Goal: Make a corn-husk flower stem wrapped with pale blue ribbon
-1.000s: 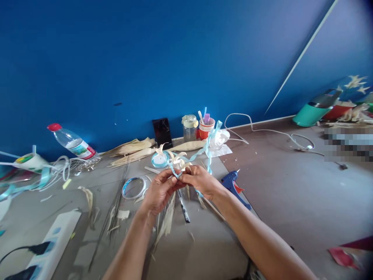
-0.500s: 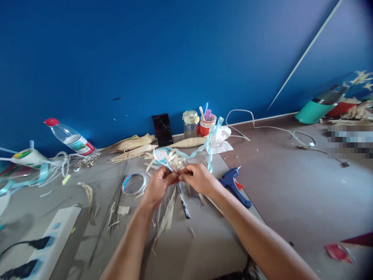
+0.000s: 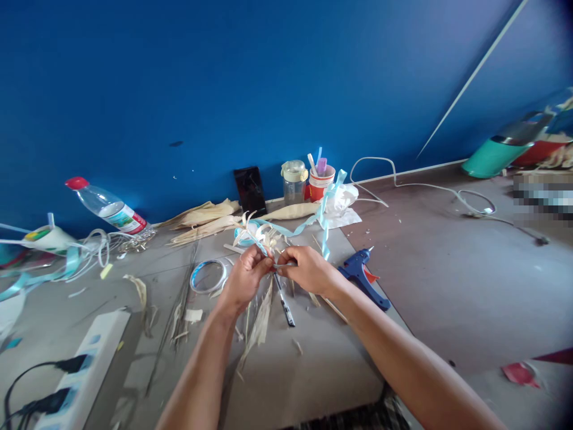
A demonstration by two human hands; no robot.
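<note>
My left hand and my right hand meet over the middle of the floor, both pinched on a small flower of pale husk strips. A light blue ribbon is wound round the flower's base and trails up to the right. The fingertips of the two hands almost touch. Husk strips hang and lie below my left hand. A black pen-like tool lies on the floor between my wrists.
A blue glue gun lies right of my right hand. A tape ring, thin wires, a water bottle, dried husks, a phone, a jar, a cup, a power strip and a white cable surround them.
The hands stay pinched on the husk flower and ribbon, working it slightly lower and turning it. The view has shifted a little, so the things on the floor sit higher in the picture.
</note>
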